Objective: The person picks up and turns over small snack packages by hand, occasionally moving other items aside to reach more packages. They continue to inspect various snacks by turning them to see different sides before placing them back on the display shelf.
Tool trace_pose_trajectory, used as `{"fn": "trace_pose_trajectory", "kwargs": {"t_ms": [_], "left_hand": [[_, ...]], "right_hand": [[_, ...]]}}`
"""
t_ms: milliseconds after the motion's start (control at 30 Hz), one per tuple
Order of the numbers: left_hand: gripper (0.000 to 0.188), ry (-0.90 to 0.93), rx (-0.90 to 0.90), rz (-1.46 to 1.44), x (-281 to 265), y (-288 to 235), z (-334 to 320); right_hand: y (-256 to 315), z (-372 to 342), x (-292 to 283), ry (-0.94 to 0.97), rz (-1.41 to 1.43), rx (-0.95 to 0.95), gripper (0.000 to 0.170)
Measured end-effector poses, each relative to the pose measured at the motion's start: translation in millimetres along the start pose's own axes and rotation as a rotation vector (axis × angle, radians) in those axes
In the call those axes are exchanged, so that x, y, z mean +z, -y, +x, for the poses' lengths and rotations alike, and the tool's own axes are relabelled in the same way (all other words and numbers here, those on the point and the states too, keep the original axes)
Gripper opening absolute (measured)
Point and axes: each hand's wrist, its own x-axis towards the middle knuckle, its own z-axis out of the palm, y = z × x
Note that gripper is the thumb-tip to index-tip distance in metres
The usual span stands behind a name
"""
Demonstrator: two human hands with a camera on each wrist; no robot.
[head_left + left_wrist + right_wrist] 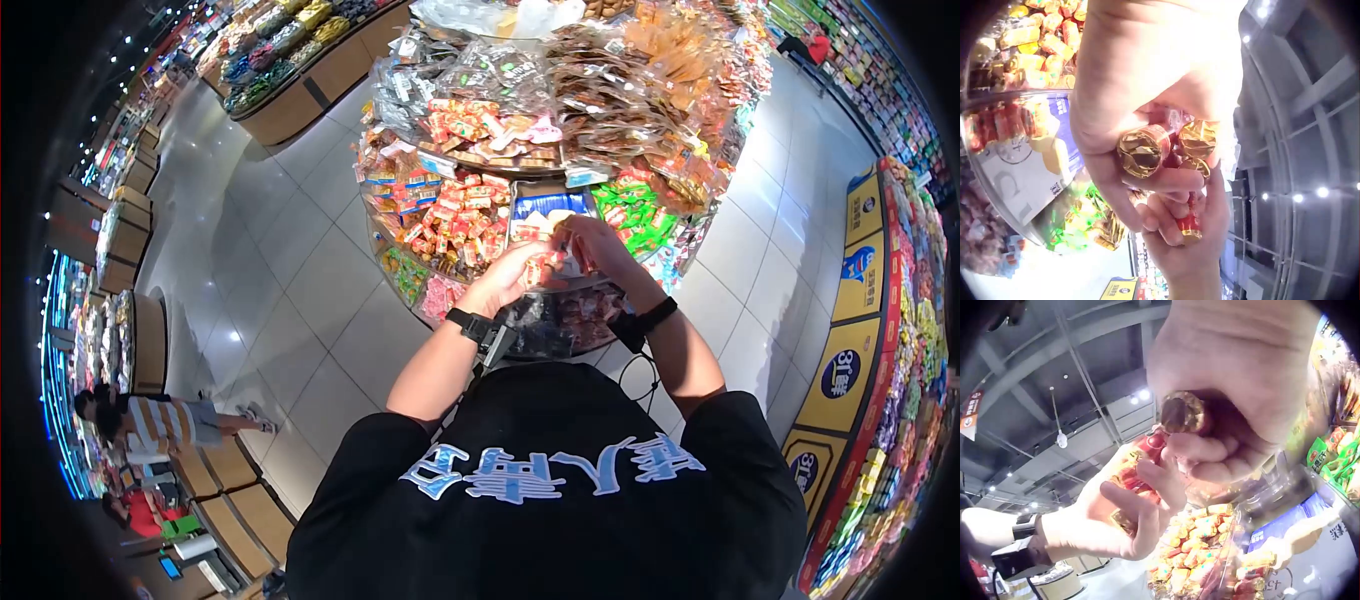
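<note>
My left hand (508, 276) (1154, 69) (1138, 522) curls round several gold-ended red rolls (1141, 151) (1127, 478), held above the front of the round display. Close against it, my right hand (598, 248) (1188, 262) (1235, 381) grips one red roll with a gold end (1190, 226) (1183, 414). The fingertips of both hands are near each other; whether they touch is unclear. Similar wrapped pieces (465, 215) (1200, 547) fill a section at the left. Blue packaging (545, 204) (1288, 522) lies in the section just beyond the hands.
Green packets (635, 212) lie at the right of the display, with clear bags (610, 95) piled higher behind. Tiled floor (300, 250) surrounds it. A person in a striped top (165, 422) stands at the left; stocked shelves (885, 370) line the right.
</note>
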Motion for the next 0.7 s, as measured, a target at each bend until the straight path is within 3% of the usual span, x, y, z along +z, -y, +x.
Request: {"fn": "trace_pose_trajectory", "kwargs": {"t_ms": [133, 167, 300, 400, 567, 667, 700], "left_hand": [[0.026, -0.038, 0.039, -0.065, 31.1, 21.7, 4.7], [0.028, -0.042, 0.050, -0.072, 34.7, 31.3, 8.8], [0.027, -0.070, 0.103, -0.090, 61.4, 60.5, 16.3], [0.023, -0.067, 0.129, -0.146, 78.3, 80.8, 15.5], [0.025, -0.140, 0.149, -0.144, 108.5, 97.2, 6.1], [0.027, -0.081, 0.173, -0.161, 111.7, 104.2, 4.4], [0.028, -0.089, 0.172, -0.174, 118.0, 102.7, 2.0]], "right_hand": [[-27.0, -21.9, -36.5, -0.147, 0.158, -0.038, 0.031], [-29.4, -31.0, -55.5, -0.019, 0.183, 0.008, 0.020], [-36.6, -74.9, -77.2, -0.124, 0.213, -0.096, 0.013], [-33.8, -97.2, -90.4, -0.198, -0.020, -0.150, 0.012], [-48.9, -104.7, -103.9, -0.148, 0.047, -0.273, 0.022], [-17.1, -134.3, -93.4, -0.041, 0.425, -0.056, 0.026], [-15.7, -136.9, -96.9, 0.024, 0.455, -0.014, 0.035]]}}
